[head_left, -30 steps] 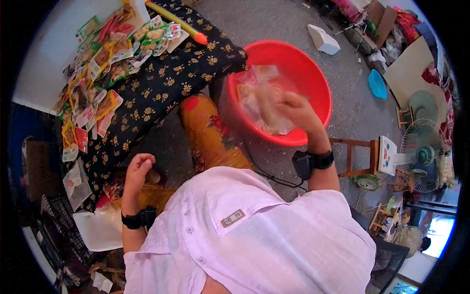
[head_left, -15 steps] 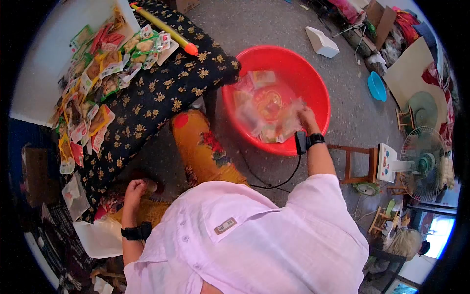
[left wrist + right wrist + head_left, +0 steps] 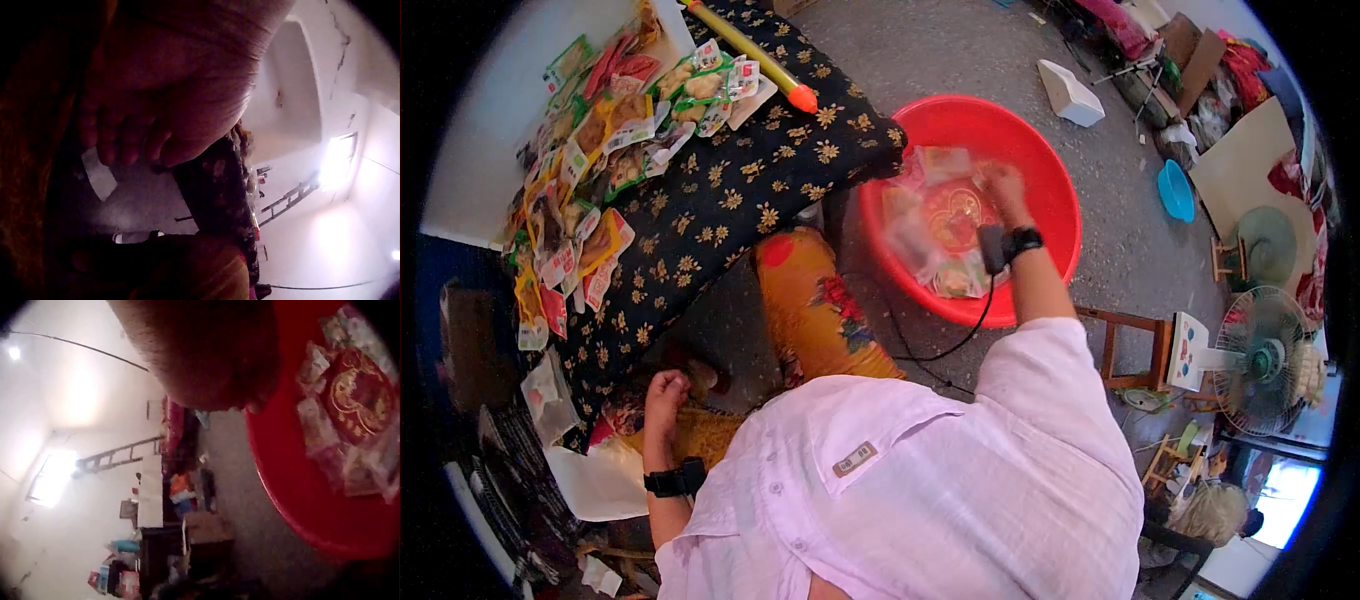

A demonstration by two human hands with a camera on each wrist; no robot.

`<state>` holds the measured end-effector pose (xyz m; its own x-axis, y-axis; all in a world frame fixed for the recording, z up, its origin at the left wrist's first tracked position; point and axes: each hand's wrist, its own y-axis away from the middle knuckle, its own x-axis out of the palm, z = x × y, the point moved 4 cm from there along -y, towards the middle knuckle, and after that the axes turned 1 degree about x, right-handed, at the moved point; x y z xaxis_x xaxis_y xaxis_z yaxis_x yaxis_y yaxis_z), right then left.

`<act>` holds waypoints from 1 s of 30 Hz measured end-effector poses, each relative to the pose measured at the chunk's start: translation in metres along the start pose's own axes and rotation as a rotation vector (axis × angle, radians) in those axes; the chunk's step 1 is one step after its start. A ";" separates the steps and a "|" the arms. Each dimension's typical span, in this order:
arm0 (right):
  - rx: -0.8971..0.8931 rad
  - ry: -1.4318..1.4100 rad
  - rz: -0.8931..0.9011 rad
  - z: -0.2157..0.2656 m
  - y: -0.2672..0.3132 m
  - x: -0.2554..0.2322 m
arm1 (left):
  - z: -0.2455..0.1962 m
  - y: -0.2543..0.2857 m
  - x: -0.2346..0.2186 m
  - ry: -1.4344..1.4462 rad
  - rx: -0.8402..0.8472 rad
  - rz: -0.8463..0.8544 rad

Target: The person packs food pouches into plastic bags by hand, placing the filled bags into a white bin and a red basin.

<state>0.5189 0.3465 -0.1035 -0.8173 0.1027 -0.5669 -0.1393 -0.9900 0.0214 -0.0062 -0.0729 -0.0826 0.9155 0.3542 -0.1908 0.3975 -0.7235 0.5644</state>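
Note:
My right hand [image 3: 1004, 188] is blurred above the right side of a big red basin [image 3: 1055, 190]. In the right wrist view the hand [image 3: 215, 362] is dark beside the basin's rim, its fingers bent. I cannot tell whether the fingers hold anything. Clear packets [image 3: 912, 240] lie in the basin around its gold printed pattern, with another packet [image 3: 960, 280] near the front rim. My left hand [image 3: 666, 395] rests low by the thigh, fingers loosely bent around nothing; the left wrist view shows its palm [image 3: 181, 94] and fingers.
Colourful snack packets [image 3: 605, 150] heap on a dark flowered cloth [image 3: 730, 190] at left, beside a yellow tube with an orange tip [image 3: 750, 50]. A fan [image 3: 1262, 362], wooden stool [image 3: 1135, 350], small blue basin [image 3: 1175, 190] and white block [image 3: 1070, 92] stand right of the red basin.
My right hand reached down to the basin's right side among blurred packets, then rose towards its far side. The packets have shifted left and front. My left hand has dropped slightly.

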 end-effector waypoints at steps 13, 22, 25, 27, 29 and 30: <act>-0.379 -0.148 0.406 0.048 0.159 0.122 | -0.012 0.045 -0.109 0.148 0.267 -0.389; -0.890 0.049 0.390 0.177 0.243 0.146 | 0.078 0.102 -0.203 -0.419 0.151 -1.137; -1.059 0.110 0.330 0.196 0.262 0.151 | 0.120 0.112 -0.238 -0.659 0.096 -1.286; -1.049 0.152 0.329 0.200 0.267 0.154 | 0.148 0.110 -0.253 -0.685 0.061 -1.334; -1.051 0.186 0.326 0.204 0.269 0.157 | 0.170 0.106 -0.257 -0.650 -0.144 -1.205; -1.058 0.201 0.324 0.205 0.270 0.159 | 0.177 0.106 -0.255 -0.641 -0.225 -1.153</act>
<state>0.2373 0.1153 -0.0192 -0.6107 -0.0971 -0.7859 0.6858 -0.5609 -0.4637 -0.1862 -0.3447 -0.1160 -0.0420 0.3087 -0.9502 0.9956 -0.0667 -0.0657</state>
